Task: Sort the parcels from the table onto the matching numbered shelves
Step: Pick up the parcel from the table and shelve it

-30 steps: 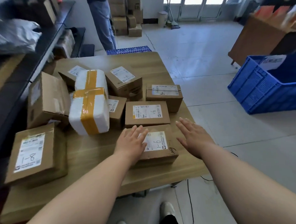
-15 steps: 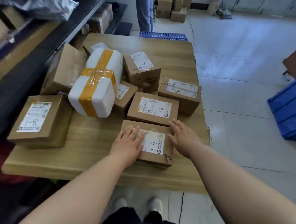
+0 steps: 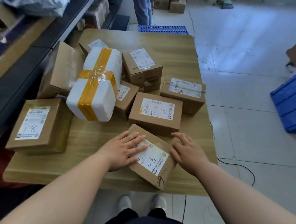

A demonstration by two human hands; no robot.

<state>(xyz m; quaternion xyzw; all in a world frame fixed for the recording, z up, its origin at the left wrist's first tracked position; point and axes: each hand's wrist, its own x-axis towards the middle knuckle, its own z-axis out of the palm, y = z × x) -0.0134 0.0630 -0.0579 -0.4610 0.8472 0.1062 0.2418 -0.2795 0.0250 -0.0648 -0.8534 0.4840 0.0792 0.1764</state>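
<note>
Parcels (image 3: 155, 111) crowd wooden table (image 3: 175, 49); shelving (image 3: 16, 69) left, blue crate (image 3: 289, 103) right.

Bare forearms (image 3: 71, 186), dark trousers (image 3: 142, 221), white shoes (image 3: 125, 202)

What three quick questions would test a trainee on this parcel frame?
1. True or false: the left hand lies flat on the near parcel.
2. What is written on the left parcel? A 1-6; B 1-8; C 2-3.
3. Fill in: the white parcel is bound with ____ tape.
Key: 1 true; 2 B; 3 yellow.
</note>
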